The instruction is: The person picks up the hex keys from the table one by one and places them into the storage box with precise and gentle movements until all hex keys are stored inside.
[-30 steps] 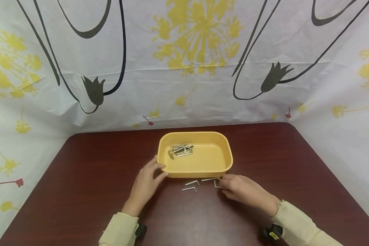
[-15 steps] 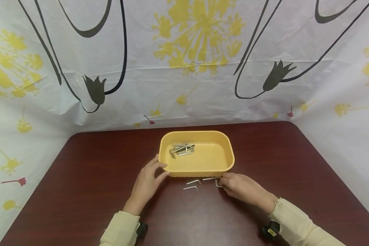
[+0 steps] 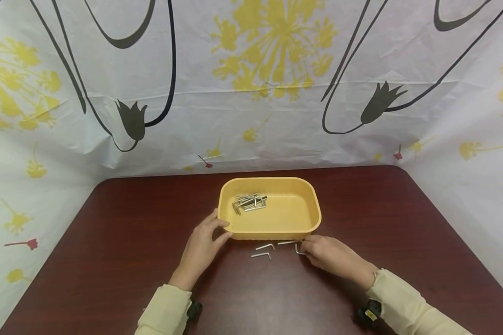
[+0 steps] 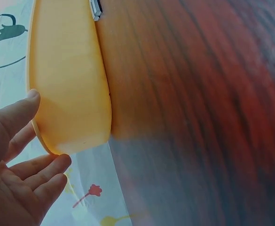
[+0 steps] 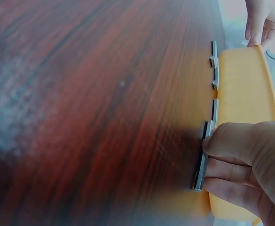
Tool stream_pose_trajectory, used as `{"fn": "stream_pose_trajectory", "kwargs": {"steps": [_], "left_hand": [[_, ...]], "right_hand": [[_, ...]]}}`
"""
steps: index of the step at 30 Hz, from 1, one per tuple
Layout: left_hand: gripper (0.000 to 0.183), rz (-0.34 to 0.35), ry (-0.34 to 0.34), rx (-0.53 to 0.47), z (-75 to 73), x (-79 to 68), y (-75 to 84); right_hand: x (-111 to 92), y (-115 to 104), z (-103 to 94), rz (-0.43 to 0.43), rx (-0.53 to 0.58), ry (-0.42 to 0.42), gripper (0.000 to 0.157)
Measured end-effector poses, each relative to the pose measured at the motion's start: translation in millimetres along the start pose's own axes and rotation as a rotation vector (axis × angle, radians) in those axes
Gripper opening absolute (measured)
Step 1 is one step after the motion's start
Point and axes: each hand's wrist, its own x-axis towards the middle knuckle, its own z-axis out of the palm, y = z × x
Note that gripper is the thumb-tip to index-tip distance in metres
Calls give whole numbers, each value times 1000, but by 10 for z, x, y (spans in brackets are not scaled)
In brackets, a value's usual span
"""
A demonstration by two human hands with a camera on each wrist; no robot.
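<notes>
A yellow plastic bin [image 3: 272,235] stands on the dark red wooden table, with several hex keys [image 3: 255,208] piled in its left half. My left hand [image 3: 199,249] holds its front left corner, the thumb [image 4: 24,107] over the rim and the other fingers outside. At the front right corner, my right hand [image 3: 335,258] pinches an L-shaped hex key [image 5: 202,172] low at the table, thumb on the near side and fingers behind. Beside it lies another hex key [image 3: 288,242], close along the bin's front wall. Farther left are two smaller ones, an upper hex key [image 3: 265,246] and a lower hex key [image 3: 261,255].
Behind and at both sides of the table [image 3: 151,214] hangs a white cloth [image 3: 193,111] printed with yellow and grey flowers. Each wrist carries a small black device, such as the right wrist camera [image 3: 369,314] by the pale sleeve.
The whole head view has shifted slightly right and up. Both hands, the bin and the hex keys keep nearly the same places relative to each other.
</notes>
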Motion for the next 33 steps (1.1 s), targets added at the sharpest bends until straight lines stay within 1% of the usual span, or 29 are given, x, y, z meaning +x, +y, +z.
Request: {"fn": "stream_pose_trajectory", "kwargs": {"steps": [3,10,14,18,22,27,33], "left_hand": [[25,-6,-4,0,-7,4,9],[25,-5,-3,-1,-12,-11,0],[25,-11,-5,-5,-12,-13,-4],[24,-22,-13,-15,-12,5,-2],[25,-14,-9,-23,-9,24,-4],[26,-10,0,-25,-17,21,-8],[27,-22,-10,-26,-4,0,-12]], "right_hand": [[2,5,-13,-1,2,-3,19],[20,-14,-48,-19,10,6,23],[27,-36,-84,-26,14,13,22],[30,-66,-155,-28,-5,23,24],[54,-87,-255,-44,-35,39,25],[118,-73,-377,-75,-38,75,24],[202,-28,-481,-68,-13,93,24]]}}
